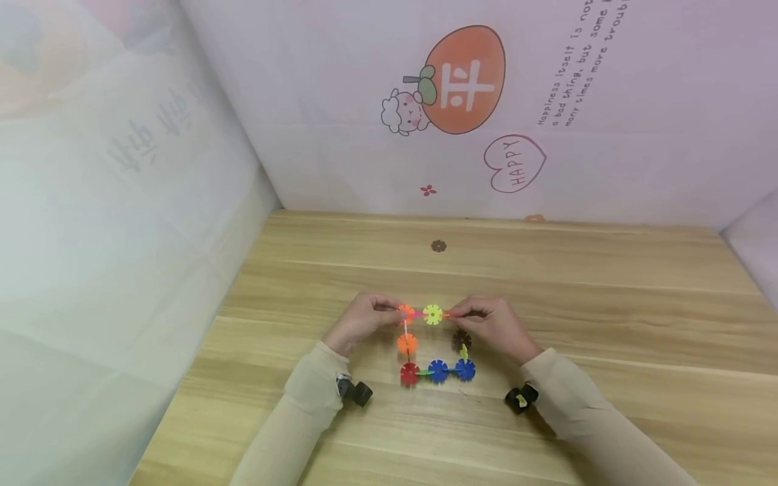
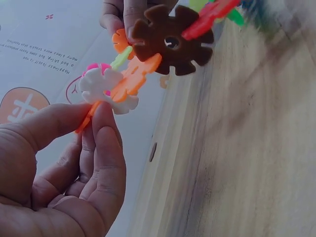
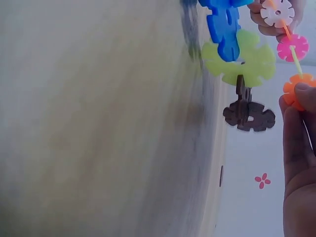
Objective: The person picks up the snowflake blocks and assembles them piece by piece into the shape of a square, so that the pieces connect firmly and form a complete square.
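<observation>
Notched flower-shaped plastic discs are slotted together into a chain bent into a rectangle. My left hand [image 1: 363, 321] pinches an orange disc [image 2: 88, 120] at the far left corner, beside a white disc [image 2: 94, 85]. At the far right my right hand [image 1: 497, 325] holds another orange disc [image 3: 295, 89] between thumb and fingers, joined to a yellow disc [image 1: 433, 314] and a pink disc [image 3: 292, 48]. The chain's other end, a dark brown disc [image 3: 257, 117], sits below the right hand, apart from that orange disc. A red disc [image 1: 410, 374] and blue discs [image 1: 438, 371] form the near side.
A loose brown disc [image 1: 439, 246] lies on the wooden table [image 1: 608, 283] beyond the hands. Printed cloth walls [image 1: 340, 162] stand at the back and left. Both wrists carry dark cameras, the left camera [image 1: 355, 390] and the right camera [image 1: 521, 398].
</observation>
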